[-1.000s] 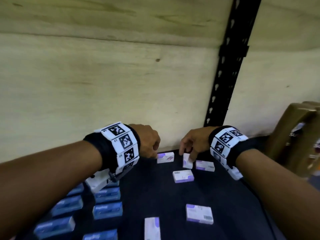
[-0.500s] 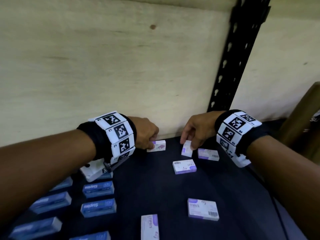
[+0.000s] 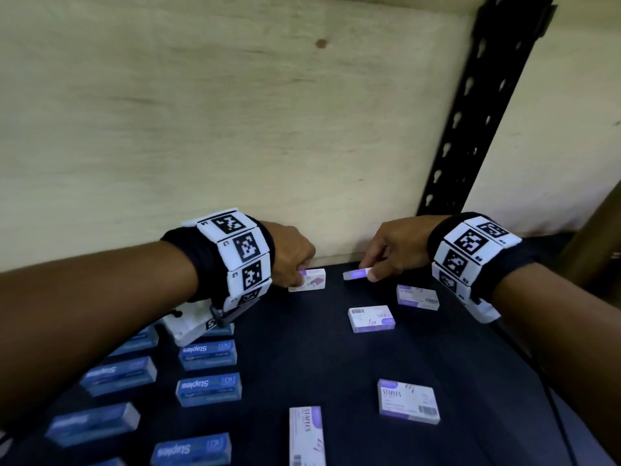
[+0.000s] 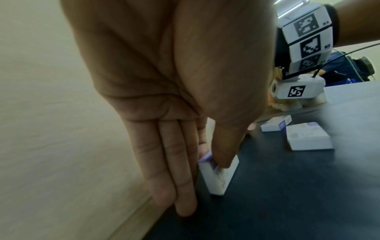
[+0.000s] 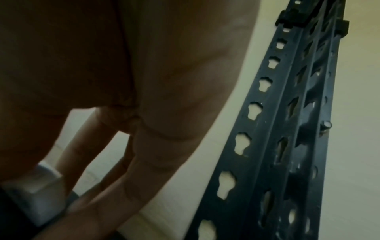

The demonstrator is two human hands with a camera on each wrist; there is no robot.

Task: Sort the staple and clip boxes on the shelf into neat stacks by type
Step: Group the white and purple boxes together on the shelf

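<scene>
Your white-and-purple staple boxes [image 3: 371, 318] lie scattered flat across the dark shelf [image 3: 302, 358]; one [image 3: 357, 274] is tilted off it. Blue staple boxes [image 3: 208, 388] lie in rows at left.

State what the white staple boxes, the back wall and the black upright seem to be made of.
White boxes: likely printed card, with sharp folded edges and a barcode. Back wall: pale wood board, with grain and a knot. Upright: probably painted metal, with punched keyhole slots.
</scene>
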